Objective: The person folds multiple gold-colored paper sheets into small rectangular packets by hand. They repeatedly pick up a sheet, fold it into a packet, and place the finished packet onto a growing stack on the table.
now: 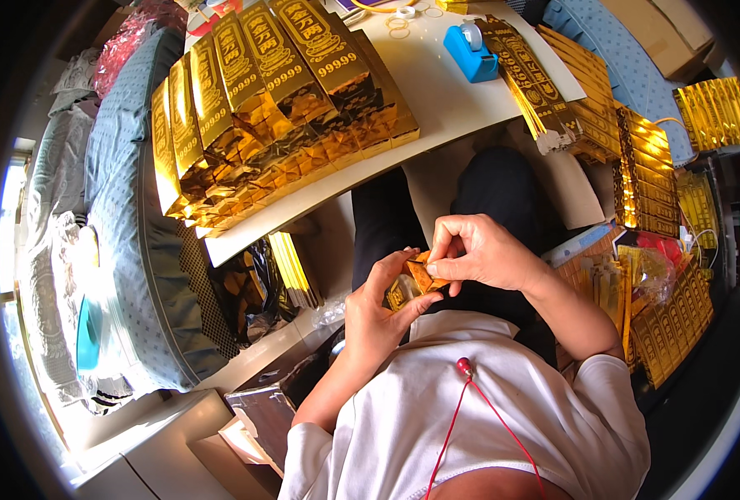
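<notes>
My left hand [373, 309] is closed around a small gold-foil paper box [420, 275], held end-up above my lap. The fingertips of my right hand [485, 256] pinch the folded flaps at its upper end. Most of the box's length is hidden by my hands. Beyond it, on the white table [429, 97], stands a stack of finished-looking gold paper boxes [270, 75] that bear printed characters and digits. Flat gold box blanks [520, 81] lie in a pile at the table's right edge, partly overhanging it.
A blue tape dispenser [473, 56] stands beside the blanks. Rubber bands [398, 26] lie at the back. More gold bundles [648, 169] and sheets [673, 319] are on my right. A blue cushioned seat [132, 187] borders the left, and a red cord [445, 431] hangs over my shirt.
</notes>
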Motion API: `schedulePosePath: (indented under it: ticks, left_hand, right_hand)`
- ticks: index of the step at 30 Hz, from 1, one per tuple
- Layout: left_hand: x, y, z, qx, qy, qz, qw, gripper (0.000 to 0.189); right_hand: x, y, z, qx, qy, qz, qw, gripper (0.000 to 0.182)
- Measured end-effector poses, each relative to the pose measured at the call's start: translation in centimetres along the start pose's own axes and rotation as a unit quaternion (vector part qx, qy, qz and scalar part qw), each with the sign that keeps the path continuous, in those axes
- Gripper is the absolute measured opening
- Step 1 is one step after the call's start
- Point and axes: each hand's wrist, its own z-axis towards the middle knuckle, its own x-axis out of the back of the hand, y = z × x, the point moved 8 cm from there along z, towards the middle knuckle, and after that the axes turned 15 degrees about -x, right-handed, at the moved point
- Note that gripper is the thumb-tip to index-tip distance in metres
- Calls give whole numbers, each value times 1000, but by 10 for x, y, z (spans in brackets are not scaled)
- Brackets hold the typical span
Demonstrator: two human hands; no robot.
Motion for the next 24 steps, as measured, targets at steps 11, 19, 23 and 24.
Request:
schedulePosePath:
  ticks: [11,19,23,24]
  left_hand:
    - [12,-4,-2,30,45,-91,994,59]
    - [53,2,23,-27,205,-285,936,64]
    - [74,29,40,-130,223,-175,950,65]
    - [83,31,37,-132,238,-133,953,56]
  right_hand:
    - [-5,7,-4,139,-58,7,989,77]
    - [-15,19,-32,223,105,-223,943,79]
    - [35,-38,-50,338,283,-135,887,62]
    - [46,-66,-50,374,313,-81,869,60]
